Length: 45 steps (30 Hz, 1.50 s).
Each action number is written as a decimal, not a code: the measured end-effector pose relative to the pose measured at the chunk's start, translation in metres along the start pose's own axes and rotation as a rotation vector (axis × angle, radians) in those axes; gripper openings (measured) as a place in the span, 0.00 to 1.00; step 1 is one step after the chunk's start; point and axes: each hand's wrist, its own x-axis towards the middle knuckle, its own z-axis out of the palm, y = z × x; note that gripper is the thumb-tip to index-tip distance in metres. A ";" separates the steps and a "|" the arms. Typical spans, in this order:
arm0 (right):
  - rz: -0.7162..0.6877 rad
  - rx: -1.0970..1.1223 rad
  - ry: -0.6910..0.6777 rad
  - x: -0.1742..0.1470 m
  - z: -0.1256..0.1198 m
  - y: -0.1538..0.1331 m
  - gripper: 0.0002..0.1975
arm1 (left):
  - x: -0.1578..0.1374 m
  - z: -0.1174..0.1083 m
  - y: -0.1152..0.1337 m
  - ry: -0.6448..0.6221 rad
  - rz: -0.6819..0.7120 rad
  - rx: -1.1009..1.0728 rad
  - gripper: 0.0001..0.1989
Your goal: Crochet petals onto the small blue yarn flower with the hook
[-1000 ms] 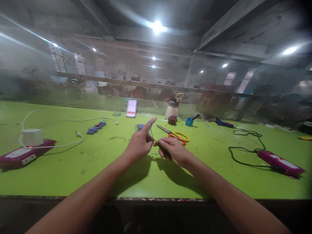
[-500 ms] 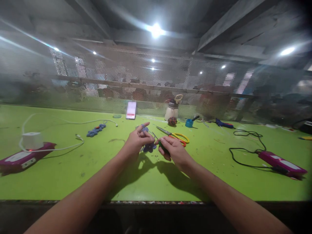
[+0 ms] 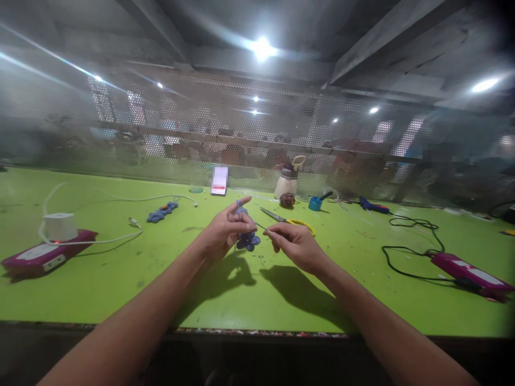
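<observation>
While the left hand (image 3: 225, 229) pinches a purple-blue crocheted piece (image 3: 248, 242) between thumb and fingers, the right hand (image 3: 295, 245) grips a slender tool (image 3: 260, 227) that points toward it, above a green tabletop (image 3: 140, 257). The piece hangs beneath the left fingers, its upper part partly covered by them. Yarn (image 3: 240, 203) wraps the outstretched left index finger; should that finger bend or dip, the strand could slacken and slide off. Only a short length of the tool shows, and whether its tip touches the piece cannot be told; a loose pinch or a jerk of the right wrist could pull it away from the yarn. Rounded lobes dangle below, so the piece might swing or twist if the left pinch eases. Scissors (image 3: 272, 215) lie just beyond the right hand, which partly hides them; a careless sweep could nudge them, or a stray strand catch on the blades. Farther left, a similar blue piece (image 3: 162, 213) rests well apart from both hands.
</observation>
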 end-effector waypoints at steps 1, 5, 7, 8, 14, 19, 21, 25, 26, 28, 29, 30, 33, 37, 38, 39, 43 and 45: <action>-0.005 -0.009 -0.003 0.000 -0.001 0.000 0.11 | 0.000 -0.001 0.000 -0.001 -0.001 0.004 0.47; -0.006 -0.016 -0.015 0.000 -0.005 0.000 0.11 | 0.001 -0.005 0.000 0.011 0.001 0.032 0.43; 0.005 0.000 -0.025 0.000 -0.006 0.000 0.11 | 0.002 -0.006 0.001 0.020 0.004 0.052 0.41; 0.015 0.014 -0.035 0.000 -0.006 0.000 0.11 | 0.002 -0.006 0.001 0.024 0.005 0.068 0.40; 0.125 0.158 -0.119 -0.001 0.001 0.002 0.14 | 0.003 -0.004 -0.005 -0.012 -0.006 0.221 0.31; 0.169 0.224 -0.069 0.000 0.005 0.003 0.14 | 0.003 -0.001 -0.011 -0.073 -0.022 0.299 0.29; 0.167 0.243 -0.066 0.000 0.005 0.003 0.17 | 0.003 0.000 -0.012 -0.089 -0.022 0.308 0.34; 0.159 0.288 -0.069 0.000 0.003 0.002 0.21 | 0.003 0.000 -0.012 -0.104 -0.027 0.322 0.40; 0.165 0.300 -0.062 0.000 0.003 0.002 0.21 | 0.003 0.000 -0.011 -0.106 -0.027 0.324 0.40; 0.187 0.331 -0.044 0.000 0.002 0.003 0.21 | 0.003 0.000 -0.010 -0.116 -0.027 0.325 0.42; 0.198 0.349 -0.034 0.000 0.001 0.003 0.22 | 0.003 0.000 -0.010 -0.121 -0.027 0.324 0.43; 0.206 0.367 -0.025 0.001 0.001 0.003 0.22 | 0.003 0.001 -0.010 -0.125 -0.026 0.322 0.43; 0.227 0.409 -0.004 0.002 0.000 0.003 0.22 | 0.002 0.001 -0.009 -0.130 -0.023 0.317 0.45; 0.250 0.435 -0.014 0.002 -0.002 0.003 0.23 | 0.000 0.003 -0.008 -0.118 -0.021 0.318 0.48; 0.254 0.440 -0.021 0.002 -0.002 0.004 0.23 | -0.001 0.004 -0.007 -0.121 -0.023 0.316 0.49; 0.257 0.446 -0.029 0.002 -0.003 0.004 0.24 | -0.001 0.005 -0.006 -0.126 -0.023 0.313 0.51; 0.257 0.462 -0.081 0.002 -0.004 0.004 0.23 | -0.001 0.005 -0.007 -0.130 0.012 0.333 0.53; 0.255 0.451 -0.098 0.003 -0.004 0.004 0.21 | 0.001 0.004 -0.009 -0.123 0.045 0.394 0.51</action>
